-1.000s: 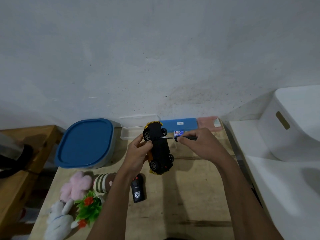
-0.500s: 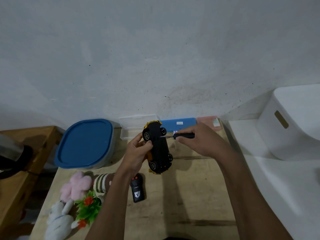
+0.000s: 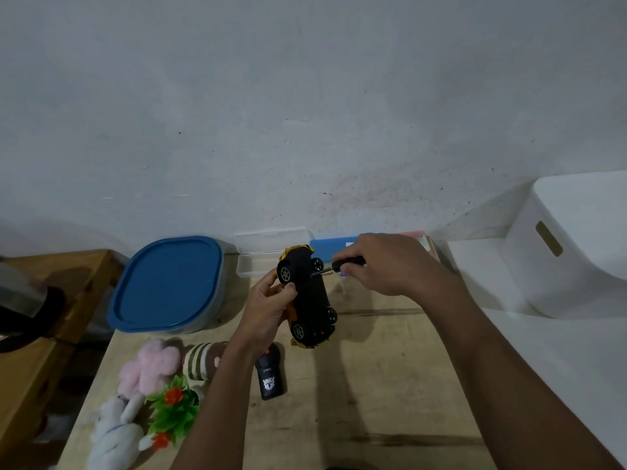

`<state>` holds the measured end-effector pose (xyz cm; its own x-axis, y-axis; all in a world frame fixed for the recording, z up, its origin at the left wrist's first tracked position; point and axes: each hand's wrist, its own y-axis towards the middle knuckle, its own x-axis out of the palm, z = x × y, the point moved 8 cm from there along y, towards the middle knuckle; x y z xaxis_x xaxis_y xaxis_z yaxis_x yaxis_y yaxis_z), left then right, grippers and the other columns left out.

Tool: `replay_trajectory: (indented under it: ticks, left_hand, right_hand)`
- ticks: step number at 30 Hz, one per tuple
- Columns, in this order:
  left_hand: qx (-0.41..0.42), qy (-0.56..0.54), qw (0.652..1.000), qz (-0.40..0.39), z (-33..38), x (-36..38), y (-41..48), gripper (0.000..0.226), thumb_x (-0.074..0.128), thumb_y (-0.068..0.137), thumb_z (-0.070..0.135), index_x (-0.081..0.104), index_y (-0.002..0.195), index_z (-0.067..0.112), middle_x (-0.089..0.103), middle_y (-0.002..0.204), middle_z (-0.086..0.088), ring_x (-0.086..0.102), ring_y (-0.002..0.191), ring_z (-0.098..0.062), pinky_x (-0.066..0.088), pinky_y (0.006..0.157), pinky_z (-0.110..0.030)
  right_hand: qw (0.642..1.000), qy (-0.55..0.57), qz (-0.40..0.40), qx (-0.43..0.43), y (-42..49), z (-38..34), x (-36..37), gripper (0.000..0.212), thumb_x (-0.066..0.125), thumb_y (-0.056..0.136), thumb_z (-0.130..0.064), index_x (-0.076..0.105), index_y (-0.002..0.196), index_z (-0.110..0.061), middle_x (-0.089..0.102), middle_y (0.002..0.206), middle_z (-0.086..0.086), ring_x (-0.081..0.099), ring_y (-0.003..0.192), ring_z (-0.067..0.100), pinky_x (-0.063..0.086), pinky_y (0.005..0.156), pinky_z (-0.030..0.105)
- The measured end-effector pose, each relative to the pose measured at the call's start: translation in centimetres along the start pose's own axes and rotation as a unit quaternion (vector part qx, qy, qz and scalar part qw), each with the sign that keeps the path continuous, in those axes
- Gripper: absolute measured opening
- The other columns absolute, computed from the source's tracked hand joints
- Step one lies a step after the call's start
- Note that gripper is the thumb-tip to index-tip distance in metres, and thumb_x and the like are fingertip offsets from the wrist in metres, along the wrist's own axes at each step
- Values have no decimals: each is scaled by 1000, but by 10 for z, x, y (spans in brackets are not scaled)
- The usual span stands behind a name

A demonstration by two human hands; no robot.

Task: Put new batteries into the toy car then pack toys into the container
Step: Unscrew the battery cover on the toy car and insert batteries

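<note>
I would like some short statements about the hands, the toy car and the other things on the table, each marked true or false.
1. The left hand holds the toy car with its black underside facing the camera. True.
2. The right hand holds a battery. False: it holds a screwdriver, its tip at the car's underside.
3. The blue-lidded container stands open. False: its lid is on.
4. The remote control lies on the wooden table, near the left forearm. True.
5. The plush toys are inside the container. False: they lie on the table.
</note>
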<state>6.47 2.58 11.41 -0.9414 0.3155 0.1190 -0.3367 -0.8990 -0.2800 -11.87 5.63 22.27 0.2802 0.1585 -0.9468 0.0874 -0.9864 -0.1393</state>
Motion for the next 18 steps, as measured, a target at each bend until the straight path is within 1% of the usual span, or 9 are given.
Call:
replay_trajectory:
  ticks: [1,3,4,5,8,11,15,18]
  left_hand:
    - [0,-2,1000,2,0,-1,0,35,54,97,5,61,127,22,75,105,-11,72,101,-26,57,81,-40]
    - [1,-10,1000,4,1,-3,2,34,54,97,7,61,128,20,73,109,-14,69,107,-31,55,90,-49]
    - [1,-13,1000,8,2,-5,3,34,54,97,8,62,128,19,73,109,-14,68,108,-32,54,92,-51]
    - [1,-15,1000,10,3,-5,2,33,54,97,8,62,127,19,73,108,-14,68,107,-32,53,93,-51]
    - [1,-27,1000,8,3,-5,3,32,56,97,10,62,127,16,72,106,-14,67,106,-33,52,95,-54]
    - [9,-52,999,-1,5,-2,2,38,61,91,17,62,129,11,73,105,-11,67,103,-31,53,91,-53]
    - [12,-74,997,-7,7,2,1,45,62,88,19,59,131,8,74,103,-9,69,97,-26,54,81,-45]
    - [11,-72,997,-11,8,2,0,48,62,84,20,60,131,10,73,103,-9,68,98,-27,54,84,-47]
  right_hand:
    - [1000,-5,-8,7,1,1,1,29,45,98,-44,69,112,-34,67,107,-9,61,90,14,48,71,31]
    - [999,12,-23,27,3,4,2,39,41,99,-45,70,97,-20,66,88,-3,61,78,17,43,61,29]
    - [999,21,-31,30,4,5,3,41,39,100,-45,69,92,-17,64,82,-1,60,74,17,41,59,29]
    - [998,27,-39,28,5,4,3,41,39,100,-45,68,91,-17,64,83,-1,60,74,17,41,60,30]
    - [997,47,-57,17,6,3,1,36,43,99,-47,69,101,-21,66,95,-2,62,82,17,47,67,32]
    - [995,80,-57,17,5,7,0,33,45,97,-48,69,103,-25,66,100,-3,63,88,18,51,76,38]
    - [995,93,-43,19,2,10,1,33,46,97,-50,70,105,-29,67,104,-8,61,90,15,52,80,40]
    - [996,81,-34,18,1,9,-1,33,46,96,-51,69,108,-32,67,108,-9,61,92,15,52,79,38]
